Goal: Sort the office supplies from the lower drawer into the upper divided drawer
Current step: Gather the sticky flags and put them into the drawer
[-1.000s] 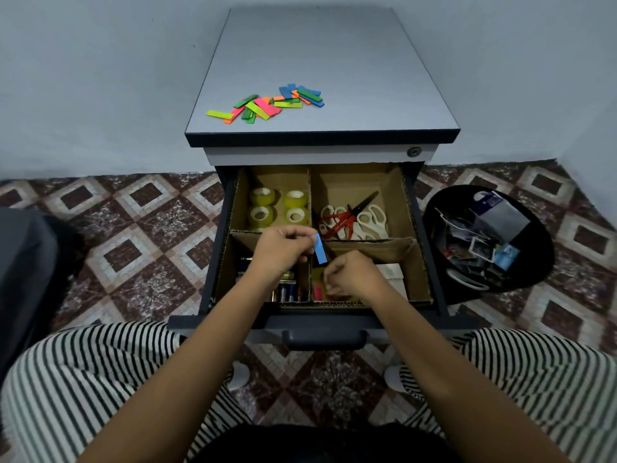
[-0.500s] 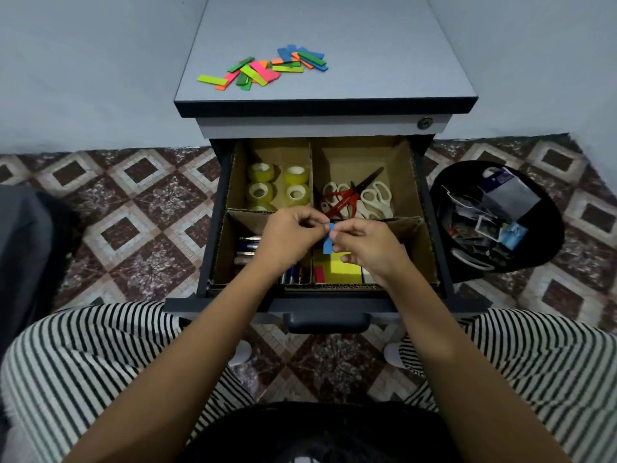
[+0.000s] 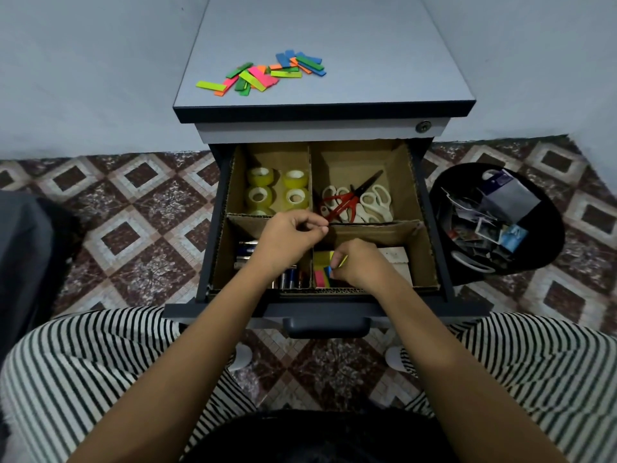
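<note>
While the drawer (image 3: 213,309) stands pulled out toward the person, four tape rolls (image 3: 277,192) sit in its far left compartment and batteries (image 3: 290,280) lie in the near left one. The left hand (image 3: 287,237) hovers over the middle divider, fingers curled, thumb and forefinger tips pressed together; whether anything lies between them I cannot tell. On the cabinet top (image 3: 367,35), far behind, coloured strips (image 3: 263,75) lie scattered. Sticky notes (image 3: 322,274) lie in the near right compartment, and the right hand (image 3: 362,267) is low inside it, just right of them, pinching a thin yellow strip (image 3: 344,261). Scissors (image 3: 354,202) fill the far right compartment. A pale box (image 3: 397,259) lies near right, beside that hand. A black bin (image 3: 547,248) of clutter stands on the floor right of the drawer.
</note>
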Available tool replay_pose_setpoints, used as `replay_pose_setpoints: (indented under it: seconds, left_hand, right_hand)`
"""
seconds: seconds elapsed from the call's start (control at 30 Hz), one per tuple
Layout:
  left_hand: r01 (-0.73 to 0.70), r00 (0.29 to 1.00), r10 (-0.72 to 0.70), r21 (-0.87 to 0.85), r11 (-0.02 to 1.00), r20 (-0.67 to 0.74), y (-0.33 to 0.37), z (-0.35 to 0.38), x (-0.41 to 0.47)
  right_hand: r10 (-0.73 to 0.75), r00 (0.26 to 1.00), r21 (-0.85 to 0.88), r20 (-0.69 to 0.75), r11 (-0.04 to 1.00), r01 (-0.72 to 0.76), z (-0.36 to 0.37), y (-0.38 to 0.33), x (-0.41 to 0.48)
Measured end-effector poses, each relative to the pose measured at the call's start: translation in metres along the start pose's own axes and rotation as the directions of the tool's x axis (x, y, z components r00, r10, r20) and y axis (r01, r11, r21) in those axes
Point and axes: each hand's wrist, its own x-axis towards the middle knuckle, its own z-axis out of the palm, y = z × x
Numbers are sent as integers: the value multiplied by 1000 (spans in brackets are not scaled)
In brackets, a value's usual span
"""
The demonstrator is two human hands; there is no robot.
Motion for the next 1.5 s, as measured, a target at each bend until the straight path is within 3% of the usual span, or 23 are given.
replay_pose_setpoints:
  seconds: [0.5,0.6,0.67,0.73,0.83,0.97,1.2,1.5]
  left_hand:
    - [-36,999,36,0,999,-12,3,0,-5]
    - [-86,993,93,103,991,-74,0,1,-9]
    - [-200,954,263,346,917,-145,-6,0,-12]
    - [-258,899,408,561,787,-159,-14,0,-15]
    - [-210,912,389,665,716,-131,-19,-2,-14]
    - [-152,961,268,678,719,-69,-24,-4,-16]
    - [-127,967,245,687,715,-76,-26,-1,-15]
    - [-164,934,328,648,744,-140,-29,-1,-16]
  right_hand:
    - [-50,999,-202,11,978,51,10,-6,6]
    - [-59,998,-194,21,979,62,10,-5,7]
    - [-67,997,-188,26,980,71,10,-5,6]
    - [-66,998,-168,23,983,69,10,-4,6]
    - [-54,998,-123,13,991,56,10,-2,6]
    - [-31,1000,-80,0,996,31,10,-1,8]
    - [-29,997,62,-74,998,34,11,4,8]
    - [-248,950,319,-191,899,299,4,-10,-19]
